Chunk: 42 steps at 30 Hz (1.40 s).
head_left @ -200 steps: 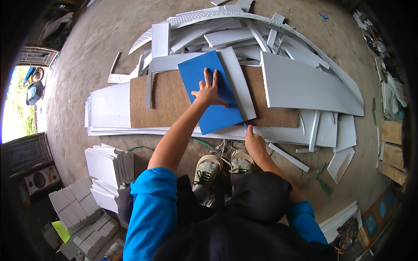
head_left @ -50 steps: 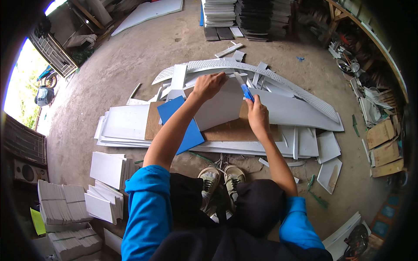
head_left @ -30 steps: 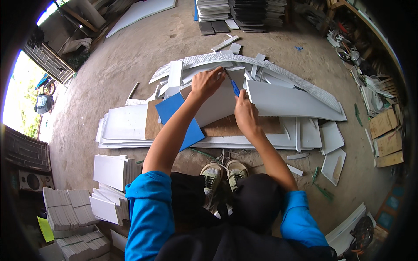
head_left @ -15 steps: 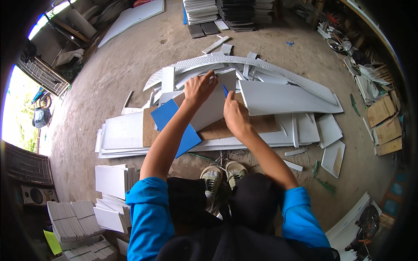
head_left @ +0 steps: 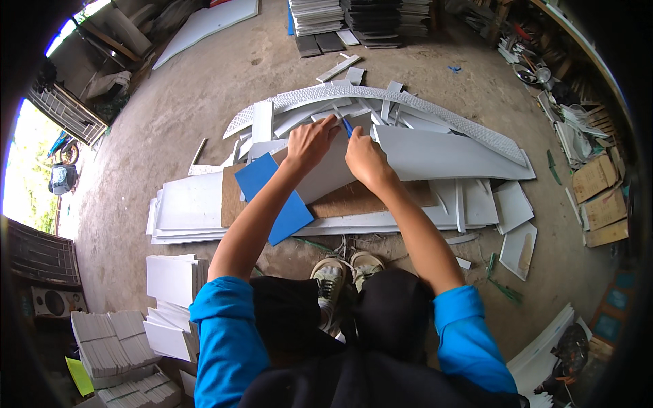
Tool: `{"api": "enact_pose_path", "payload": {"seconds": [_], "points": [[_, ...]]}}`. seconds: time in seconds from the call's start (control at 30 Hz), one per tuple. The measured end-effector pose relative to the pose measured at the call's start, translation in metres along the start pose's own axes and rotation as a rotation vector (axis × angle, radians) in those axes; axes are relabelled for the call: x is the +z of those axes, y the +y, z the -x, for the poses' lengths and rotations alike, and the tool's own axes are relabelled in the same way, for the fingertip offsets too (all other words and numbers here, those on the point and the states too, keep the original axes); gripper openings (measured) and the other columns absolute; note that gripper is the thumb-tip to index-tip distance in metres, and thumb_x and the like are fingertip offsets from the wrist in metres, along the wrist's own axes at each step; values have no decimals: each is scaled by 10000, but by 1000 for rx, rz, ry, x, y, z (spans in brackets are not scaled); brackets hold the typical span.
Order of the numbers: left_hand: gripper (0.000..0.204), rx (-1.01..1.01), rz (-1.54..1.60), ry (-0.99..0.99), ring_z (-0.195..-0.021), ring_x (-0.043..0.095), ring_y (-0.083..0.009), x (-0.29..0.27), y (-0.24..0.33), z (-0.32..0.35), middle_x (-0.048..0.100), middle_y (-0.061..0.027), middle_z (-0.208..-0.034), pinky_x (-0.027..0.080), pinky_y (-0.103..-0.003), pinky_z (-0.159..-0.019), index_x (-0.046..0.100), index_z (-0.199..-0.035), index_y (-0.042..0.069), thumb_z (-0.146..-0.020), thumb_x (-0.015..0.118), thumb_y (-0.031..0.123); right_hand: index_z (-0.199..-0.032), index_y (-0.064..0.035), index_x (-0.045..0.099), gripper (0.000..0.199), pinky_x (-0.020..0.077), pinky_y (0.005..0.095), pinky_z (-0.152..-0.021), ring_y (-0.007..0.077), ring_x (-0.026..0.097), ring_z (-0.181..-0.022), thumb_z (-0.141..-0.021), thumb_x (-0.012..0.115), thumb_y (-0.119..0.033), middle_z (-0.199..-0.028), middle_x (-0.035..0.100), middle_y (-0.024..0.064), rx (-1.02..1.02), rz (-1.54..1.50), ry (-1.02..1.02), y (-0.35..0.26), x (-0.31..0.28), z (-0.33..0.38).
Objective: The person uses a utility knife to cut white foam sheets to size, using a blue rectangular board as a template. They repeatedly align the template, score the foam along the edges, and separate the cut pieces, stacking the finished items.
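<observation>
A: The left hand [head_left: 309, 141] pressed flat on the white panel [head_left: 326, 178]; the right hand [head_left: 364, 158] gripped a blue cutter [head_left: 347, 127] at its far edge.

B: Since a second earlier?

A: The hands had drawn closer; the blue sheet [head_left: 272, 197] lay under the left forearm, so cutting seemed underway.

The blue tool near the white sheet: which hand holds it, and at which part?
The right hand holds the blue tool by its lower end; the left hand presses the white sheet at its top edge.
</observation>
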<state>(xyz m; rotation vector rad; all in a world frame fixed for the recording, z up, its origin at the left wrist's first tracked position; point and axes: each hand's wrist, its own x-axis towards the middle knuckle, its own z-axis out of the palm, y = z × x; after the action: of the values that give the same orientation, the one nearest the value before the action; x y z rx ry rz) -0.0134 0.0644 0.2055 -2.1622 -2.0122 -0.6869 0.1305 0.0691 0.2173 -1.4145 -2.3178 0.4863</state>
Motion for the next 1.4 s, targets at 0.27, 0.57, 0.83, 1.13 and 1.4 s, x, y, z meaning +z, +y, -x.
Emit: {"api": "enact_pose_path", "payload": {"seconds": [0.27,0.57,0.83,1.13,1.4], "points": [[317,-74,-63,-68,-615,599,-335,-7,3,-4,602,-158,-671,448,-430,-493,499,-1079,162,-857,455,384,-948,89,408,235,505,448,-584,411,598,-698,-884,388,-136,-702,575,285,-13,51,-1,12,3,26],[231,106,-33,53,-567,592,-312,3,-2,2,611,-91,-694,453,-405,-447,473,-908,108,-847,489,330,-986,116,405,263,519,407,-568,394,604,-656,-861,362,-111,-747,576,299,105,-56,-159,1,-2,-1],[232,193,-35,-40,-547,581,-329,4,-6,-8,585,-136,-615,453,-419,-454,443,-882,49,-836,486,272,-1049,84,459,320,509,412,-656,367,616,-754,-837,396,-148,-759,608,247,-76,176,-124,-5,-17,-3],[226,192,7,-65,-565,573,-358,3,-10,-6,571,-143,-600,440,-447,-471,440,-940,40,-854,479,246,-963,44,478,282,506,445,-649,368,619,-742,-867,394,-208,-742,611,230,-51,177,-109,-2,-13,-5],[242,154,-10,-159,-573,568,-364,-4,-12,-11,565,-159,-597,438,-443,-481,450,-975,44,-854,480,250,-962,53,477,291,499,435,-701,389,605,-794,-865,399,-211,-808,606,249,7,121,-201,-7,-20,1]]}}
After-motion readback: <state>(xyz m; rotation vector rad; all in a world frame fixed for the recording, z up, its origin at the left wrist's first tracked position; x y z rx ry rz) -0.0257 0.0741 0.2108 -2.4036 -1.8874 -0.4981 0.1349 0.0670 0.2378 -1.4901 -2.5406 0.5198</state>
